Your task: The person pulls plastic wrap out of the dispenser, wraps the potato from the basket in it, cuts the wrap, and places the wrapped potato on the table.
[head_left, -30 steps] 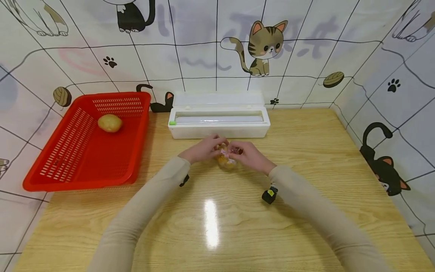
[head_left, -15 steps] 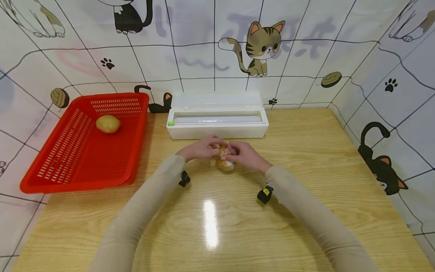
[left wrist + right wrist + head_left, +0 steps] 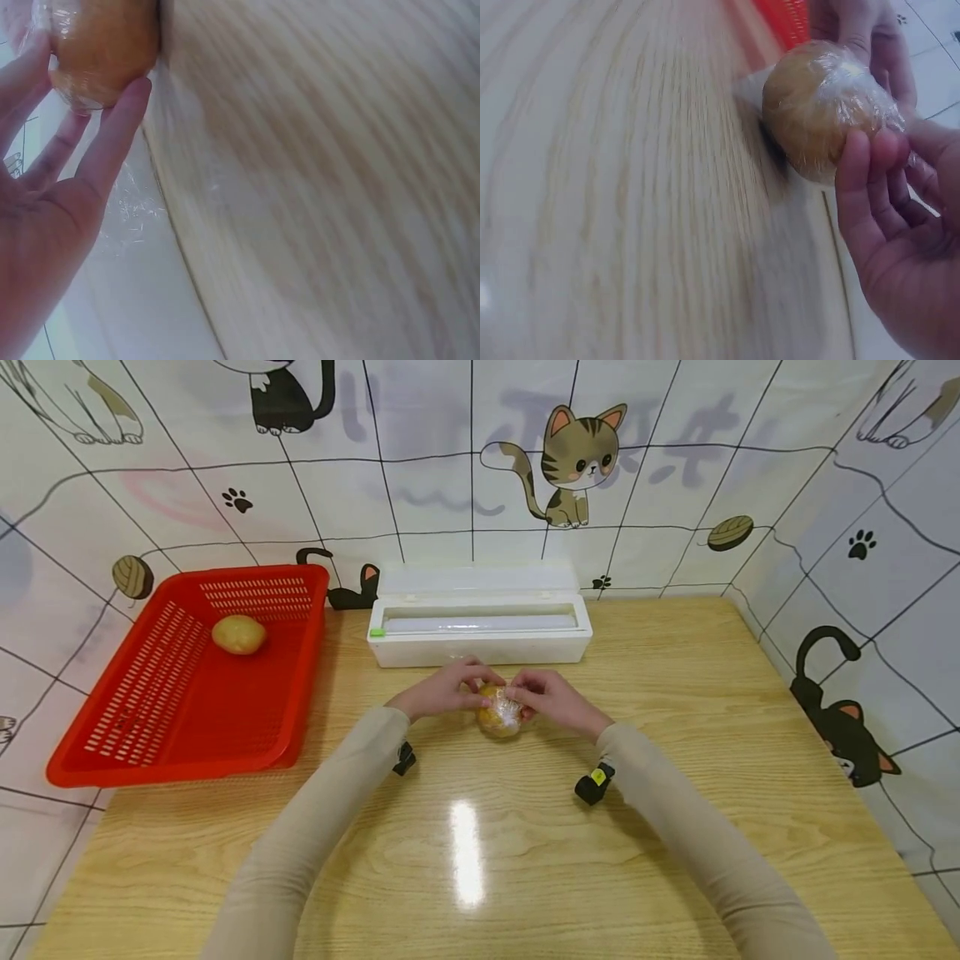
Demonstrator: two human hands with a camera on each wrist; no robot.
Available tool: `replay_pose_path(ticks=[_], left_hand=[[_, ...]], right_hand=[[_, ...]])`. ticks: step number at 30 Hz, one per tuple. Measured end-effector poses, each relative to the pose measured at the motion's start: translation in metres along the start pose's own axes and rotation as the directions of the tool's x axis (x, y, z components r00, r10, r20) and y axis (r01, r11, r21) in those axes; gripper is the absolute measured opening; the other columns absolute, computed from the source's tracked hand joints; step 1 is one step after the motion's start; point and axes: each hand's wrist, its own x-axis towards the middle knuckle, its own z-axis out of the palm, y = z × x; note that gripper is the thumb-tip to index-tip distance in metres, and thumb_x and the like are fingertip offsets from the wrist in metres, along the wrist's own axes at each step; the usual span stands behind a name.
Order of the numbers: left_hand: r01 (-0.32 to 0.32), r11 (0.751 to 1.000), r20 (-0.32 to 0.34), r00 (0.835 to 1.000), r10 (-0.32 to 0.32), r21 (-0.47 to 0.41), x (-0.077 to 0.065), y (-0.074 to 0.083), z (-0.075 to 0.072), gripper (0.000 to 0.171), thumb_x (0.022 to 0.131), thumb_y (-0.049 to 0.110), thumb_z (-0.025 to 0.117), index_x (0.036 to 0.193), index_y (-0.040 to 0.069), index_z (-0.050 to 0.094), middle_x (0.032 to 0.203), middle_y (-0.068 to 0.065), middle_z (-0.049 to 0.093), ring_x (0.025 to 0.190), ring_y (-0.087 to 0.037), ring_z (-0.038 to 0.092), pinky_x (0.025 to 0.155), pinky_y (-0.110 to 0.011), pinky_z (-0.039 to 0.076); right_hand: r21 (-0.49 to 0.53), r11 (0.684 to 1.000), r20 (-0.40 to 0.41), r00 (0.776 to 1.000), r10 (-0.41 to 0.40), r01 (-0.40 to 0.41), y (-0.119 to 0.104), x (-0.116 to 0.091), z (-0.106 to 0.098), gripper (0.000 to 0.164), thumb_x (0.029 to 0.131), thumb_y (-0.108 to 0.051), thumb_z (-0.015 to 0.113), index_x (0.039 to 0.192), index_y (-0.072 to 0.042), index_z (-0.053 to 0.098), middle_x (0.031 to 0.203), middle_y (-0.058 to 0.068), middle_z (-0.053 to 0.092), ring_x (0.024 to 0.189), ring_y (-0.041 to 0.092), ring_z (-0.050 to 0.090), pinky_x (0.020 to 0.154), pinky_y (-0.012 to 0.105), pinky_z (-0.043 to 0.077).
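A rounded yellow-brown potato (image 3: 500, 717) wrapped in shiny cling film stands on the table in front of the white box. My left hand (image 3: 448, 687) holds its left side between thumb and fingers; in the left wrist view the fingertips (image 3: 137, 91) touch the wrapped surface. From the other side my right hand (image 3: 558, 700) grips it. The right wrist view shows the right fingers (image 3: 853, 159) curled against the film, which is crinkled (image 3: 855, 94) on top. The potato's far side is hidden by the hands.
Behind the hands, a white cling film box (image 3: 480, 650) stands with its lid up and a film roll (image 3: 480, 623) inside. A red plastic basket (image 3: 202, 718) at the left holds one bare potato (image 3: 238, 634). Cat-patterned sheeting (image 3: 435, 485) borders the wooden table (image 3: 375, 860).
My right thumb and fingers have shifted over the film, first gathering it on top, now lower on the right side. More of the wrapped potato shows. The left hand stays nearly in place.
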Motion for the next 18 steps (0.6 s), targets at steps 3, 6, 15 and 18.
replay_pose_path(ticks=[3, 6, 15, 18], left_hand=[[-0.005, 1.0, -0.002, 1.0, 0.005, -0.006, 0.0, -0.002, 0.0, 0.036, 0.092, 0.011, 0.067, 0.127, 0.007, 0.06, 0.121, -0.011, 0.05, 0.101, -0.025, 0.055, 0.087, -0.035, 0.047], [0.003, 1.0, -0.001, 1.0, -0.003, -0.008, 0.0, -0.003, 0.001, 0.038, 0.091, 0.012, 0.067, 0.128, 0.007, 0.058, 0.121, -0.011, 0.049, 0.102, -0.025, 0.055, 0.087, -0.035, 0.047], [-0.036, 0.999, -0.039, 0.999, 0.034, -0.041, -0.002, -0.009, 0.002, 0.047, 0.088, 0.006, 0.069, 0.13, -0.001, 0.047, 0.112, -0.013, 0.049, 0.101, -0.025, 0.053, 0.089, -0.034, 0.047], [-0.03, 0.998, -0.052, 0.998, 0.026, -0.062, -0.002, -0.011, 0.002, 0.047, 0.088, 0.007, 0.07, 0.127, -0.002, 0.045, 0.113, -0.011, 0.049, 0.104, -0.025, 0.053, 0.09, -0.033, 0.046]], right_hand=[[-0.018, 1.0, -0.033, 0.999, -0.008, 0.008, 0.002, 0.002, 0.002, 0.017, 0.098, -0.015, 0.058, 0.095, 0.002, 0.059, 0.076, 0.01, 0.057, 0.064, 0.021, 0.055, 0.06, 0.032, 0.052], [-0.108, 0.994, -0.084, 0.996, 0.01, -0.019, 0.002, 0.003, 0.005, 0.021, 0.097, -0.021, 0.06, 0.095, -0.001, 0.052, 0.072, 0.009, 0.055, 0.061, 0.024, 0.055, 0.055, 0.031, 0.049], [-0.045, 0.98, 0.034, 0.98, 0.197, -0.195, 0.013, 0.017, 0.0, 0.036, 0.099, -0.036, 0.054, 0.088, -0.002, 0.055, 0.062, 0.004, 0.049, 0.051, 0.015, 0.05, 0.051, 0.027, 0.045], [0.018, 0.971, 0.103, 0.966, 0.237, -0.24, 0.014, 0.022, -0.002, 0.038, 0.1, -0.037, 0.051, 0.087, -0.002, 0.056, 0.06, 0.003, 0.044, 0.05, 0.014, 0.048, 0.05, 0.027, 0.046]])
